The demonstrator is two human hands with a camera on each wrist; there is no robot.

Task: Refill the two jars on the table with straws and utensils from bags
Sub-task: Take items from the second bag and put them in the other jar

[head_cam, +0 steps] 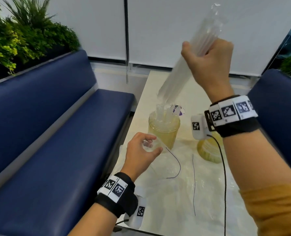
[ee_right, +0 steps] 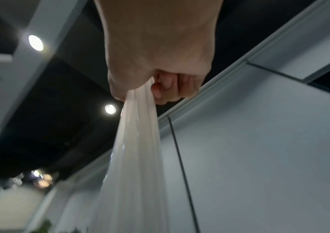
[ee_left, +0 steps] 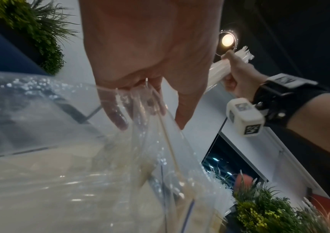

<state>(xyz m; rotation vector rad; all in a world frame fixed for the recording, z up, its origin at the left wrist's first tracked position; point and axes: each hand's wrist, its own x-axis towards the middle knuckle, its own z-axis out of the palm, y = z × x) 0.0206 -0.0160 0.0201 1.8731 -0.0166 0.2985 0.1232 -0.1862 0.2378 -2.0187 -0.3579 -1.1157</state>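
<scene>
A bundle of wrapped straws (head_cam: 189,65) is gripped in the right hand (head_cam: 209,62), whose fingers are curled tightly round its upper part, thumb on the near side. The bundle is held raised and tilted, its lower end pointed down at the left jar (head_cam: 164,130). A few straws (head_cam: 161,111) are already stood in that jar, their tops projecting above the rim; whether the bundle's lower end touches them cannot be told from the blurred head view. In the right wrist view the fingertips (ee_right: 164,89) are seen folded into the palm against the pale bundle.

A clear plastic bag (head_cam: 168,169) is pinched at its upper edge by the left hand (head_cam: 141,150), thumb and fingers closed on the film; the rest of the bag is draped on the table (head_cam: 189,99) in front of the jars. In the left wrist view the fingers (ee_left: 118,116) are seen through the film, with the thumb on the other side of it. The left hand is held just beside the left jar, on its near side.

The second jar (head_cam: 207,150), also yellowish and transparent, is stood to the right of the first, partly hidden behind the right wrist and its camera (head_cam: 199,126). More clear plastic (head_cam: 214,193) is spread over the near part of the table. A blue bench (head_cam: 56,133) is seen along the left, with green plants (head_cam: 22,36) behind it.
</scene>
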